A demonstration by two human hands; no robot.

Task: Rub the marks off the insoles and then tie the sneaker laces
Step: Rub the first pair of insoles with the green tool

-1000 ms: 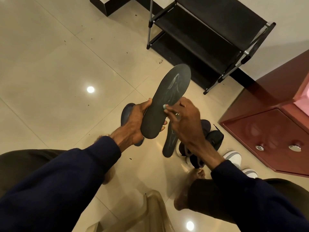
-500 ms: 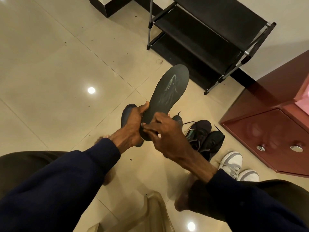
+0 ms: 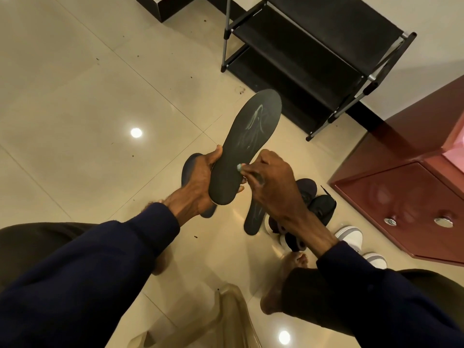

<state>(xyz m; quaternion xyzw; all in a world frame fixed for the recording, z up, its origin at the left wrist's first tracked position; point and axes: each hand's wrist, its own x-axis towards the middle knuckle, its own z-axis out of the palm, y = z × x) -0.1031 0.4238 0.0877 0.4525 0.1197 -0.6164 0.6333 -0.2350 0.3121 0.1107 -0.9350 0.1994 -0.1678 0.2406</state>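
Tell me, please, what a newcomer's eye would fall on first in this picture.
First, the dark insole held up at the centre, with pale marks smeared on its front half. The left hand grips its heel end while the right hand pinches a small pale object against its surface. Behind stands a black shoe rack, upper right.

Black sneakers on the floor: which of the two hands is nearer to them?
Right. The right hand, pinching a small pale eraser against the held insole, is just above the black sneakers in the view. The left hand grips the insole's heel end, farther to the left.
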